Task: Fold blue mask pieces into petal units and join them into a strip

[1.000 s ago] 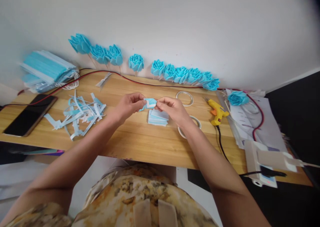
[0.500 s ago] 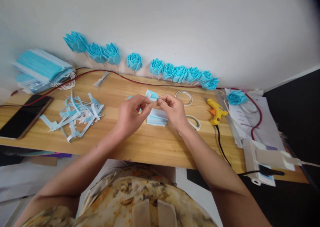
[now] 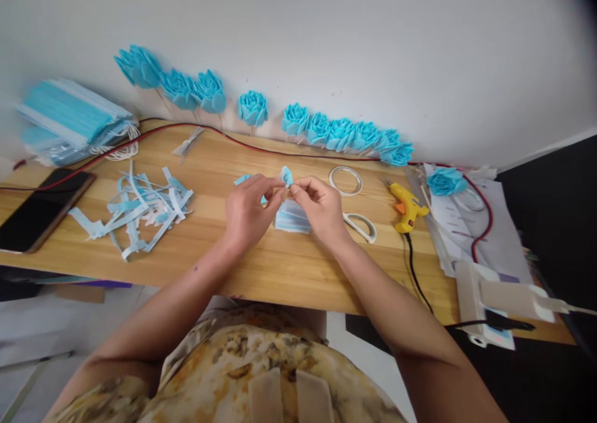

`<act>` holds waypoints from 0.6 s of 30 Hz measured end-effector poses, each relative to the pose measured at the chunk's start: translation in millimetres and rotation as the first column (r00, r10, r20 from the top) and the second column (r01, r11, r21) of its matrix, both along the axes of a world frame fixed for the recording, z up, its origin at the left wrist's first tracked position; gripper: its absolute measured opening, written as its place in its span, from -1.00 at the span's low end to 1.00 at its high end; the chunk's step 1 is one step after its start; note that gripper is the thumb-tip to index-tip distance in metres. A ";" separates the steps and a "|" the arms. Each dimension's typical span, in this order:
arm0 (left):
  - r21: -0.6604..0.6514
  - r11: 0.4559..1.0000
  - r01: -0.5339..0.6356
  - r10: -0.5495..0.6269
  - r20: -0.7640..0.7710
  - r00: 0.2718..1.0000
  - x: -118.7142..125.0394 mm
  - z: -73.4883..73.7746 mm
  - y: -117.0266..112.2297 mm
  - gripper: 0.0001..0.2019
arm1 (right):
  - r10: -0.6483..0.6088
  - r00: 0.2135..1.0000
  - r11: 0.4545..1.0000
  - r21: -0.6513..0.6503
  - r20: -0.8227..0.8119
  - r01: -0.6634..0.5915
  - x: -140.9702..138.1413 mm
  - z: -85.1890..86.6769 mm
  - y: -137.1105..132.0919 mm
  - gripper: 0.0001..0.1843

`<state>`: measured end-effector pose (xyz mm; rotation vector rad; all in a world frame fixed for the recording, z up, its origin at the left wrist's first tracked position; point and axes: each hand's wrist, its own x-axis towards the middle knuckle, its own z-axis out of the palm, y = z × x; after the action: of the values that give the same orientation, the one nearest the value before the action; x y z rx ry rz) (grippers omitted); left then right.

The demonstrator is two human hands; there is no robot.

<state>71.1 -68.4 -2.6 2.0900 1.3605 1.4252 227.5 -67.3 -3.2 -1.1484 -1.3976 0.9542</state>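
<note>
My left hand [image 3: 247, 206] and my right hand [image 3: 321, 206] meet over the middle of the table with their fingertips pinched together. Between them a small blue fabric piece [image 3: 286, 175] stands up, gathered at its lower end. A thin tan stick seems to run between the fingertips, but it is mostly covered. Just below lies a stack of pale blue and white cut mask fabric [image 3: 293, 218], partly behind my right hand. More blue pieces [image 3: 242, 179] show behind my left hand. White-handled scissors [image 3: 361, 227] lie beside my right wrist, with their blades hidden.
Several blue fabric flowers [image 3: 253, 109] on sticks lean along the wall. At left are fabric scraps [image 3: 135, 208], a phone [image 3: 44, 210] and stacked face masks [image 3: 77, 115]. A tape roll [image 3: 346, 180], yellow glue gun [image 3: 407, 206], papers [image 3: 497, 224] and power strip [image 3: 471, 298] are at right.
The blue fabric piece was spread wider above the fingers and is now narrower and gathered. Both hands remain close together, and the camera view has shifted slightly.
</note>
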 end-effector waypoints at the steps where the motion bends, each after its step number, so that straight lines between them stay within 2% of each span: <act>1: 0.006 1.000 0.002 -0.002 0.001 1.000 0.2 -0.9 -0.1 -0.88 | -0.008 1.000 1.000 0.022 0.012 0.008 -0.4 -1.0 -0.6 -0.82; 9: -0.006 1.000 0.014 -0.014 0.014 1.000 -0.5 -1.5 -1.2 -0.89 | -0.086 0.982 0.974 0.221 0.171 0.047 -3.7 -2.8 -5.1 -0.89; 18: -0.123 0.991 0.050 -0.035 0.125 0.992 1.9 -1.4 -1.9 -0.89 | -0.124 0.952 0.955 0.296 0.279 0.038 -3.0 -3.6 -5.4 -0.88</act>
<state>73.0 -70.3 -4.0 1.9082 1.3146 1.3881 224.5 -72.7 -6.8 -1.1476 -1.6516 0.5101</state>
